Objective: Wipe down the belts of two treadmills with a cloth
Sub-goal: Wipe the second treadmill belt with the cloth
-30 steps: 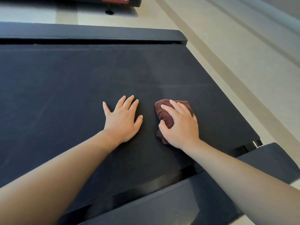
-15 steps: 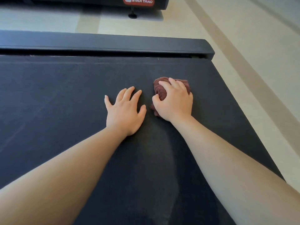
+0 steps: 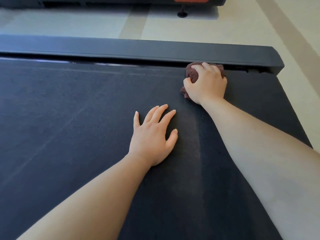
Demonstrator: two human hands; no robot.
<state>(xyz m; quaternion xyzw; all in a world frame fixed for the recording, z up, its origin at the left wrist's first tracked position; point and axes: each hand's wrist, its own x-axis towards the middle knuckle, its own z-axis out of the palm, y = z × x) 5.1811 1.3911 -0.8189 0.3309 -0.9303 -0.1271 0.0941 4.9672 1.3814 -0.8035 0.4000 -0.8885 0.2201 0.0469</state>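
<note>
Across belt (image 3: 69, 118), right hand (image 3: 207, 84) has pushed cloth (image 3: 192, 73) to far rail (image 3: 155, 49).

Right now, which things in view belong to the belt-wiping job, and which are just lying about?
Job in hand:
cloth, bunched at the belt's far edge
belt
right grip, holding the cloth
left grip, flat on the belt

Lying about:
far rail
floor
other machine with a red badge, beyond the floor
</note>
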